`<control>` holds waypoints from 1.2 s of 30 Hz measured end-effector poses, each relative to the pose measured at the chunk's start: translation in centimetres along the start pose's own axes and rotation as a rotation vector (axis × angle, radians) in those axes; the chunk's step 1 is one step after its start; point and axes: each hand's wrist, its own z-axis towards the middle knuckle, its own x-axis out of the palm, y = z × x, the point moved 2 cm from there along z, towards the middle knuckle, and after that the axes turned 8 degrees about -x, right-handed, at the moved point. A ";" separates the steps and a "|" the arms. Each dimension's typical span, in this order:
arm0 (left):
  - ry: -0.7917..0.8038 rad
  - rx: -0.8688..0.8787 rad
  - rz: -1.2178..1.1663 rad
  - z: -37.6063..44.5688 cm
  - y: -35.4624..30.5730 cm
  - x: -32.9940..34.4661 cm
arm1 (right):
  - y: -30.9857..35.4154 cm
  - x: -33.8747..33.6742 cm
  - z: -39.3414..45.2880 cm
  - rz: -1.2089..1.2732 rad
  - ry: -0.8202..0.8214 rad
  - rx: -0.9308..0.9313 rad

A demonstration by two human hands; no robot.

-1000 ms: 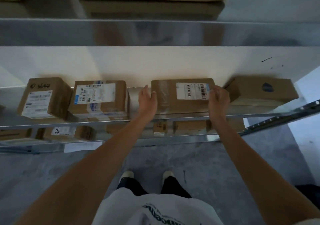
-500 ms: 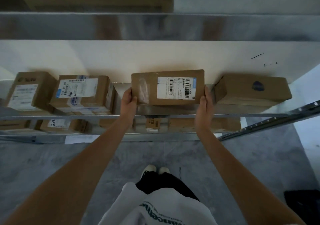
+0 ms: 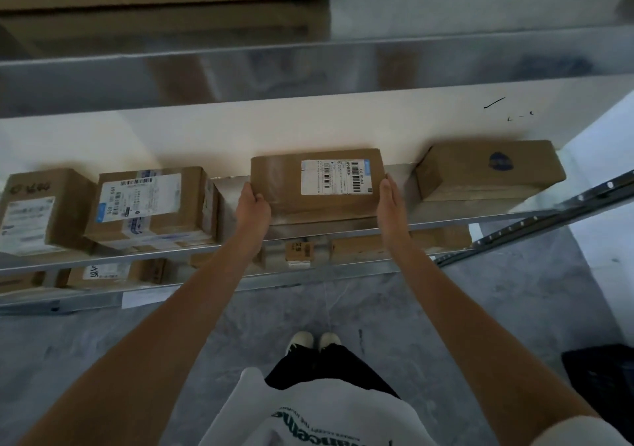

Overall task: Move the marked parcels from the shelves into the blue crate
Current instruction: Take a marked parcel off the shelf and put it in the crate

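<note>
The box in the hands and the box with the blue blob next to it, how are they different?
The held box has a white barcode label on top; the blue-marked box has only a dark blue mark. The left hand and right hand grip the held box; the blue-marked box lies untouched on the shelf. Both are brown cardboard.

A white T-shirt [image 3: 319, 414] printed with green lettering is worn, its short sleeve [image 3: 579, 432] seen at the right arm. Both forearms are left bare. Black trousers [image 3: 329, 366] and pale shoes [image 3: 314, 341] with dark markings are worn below.
</note>
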 end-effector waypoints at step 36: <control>0.362 0.147 0.069 -14.3 -9.5 29.2 | -6.9 -32.9 13.2 0.008 -0.106 0.051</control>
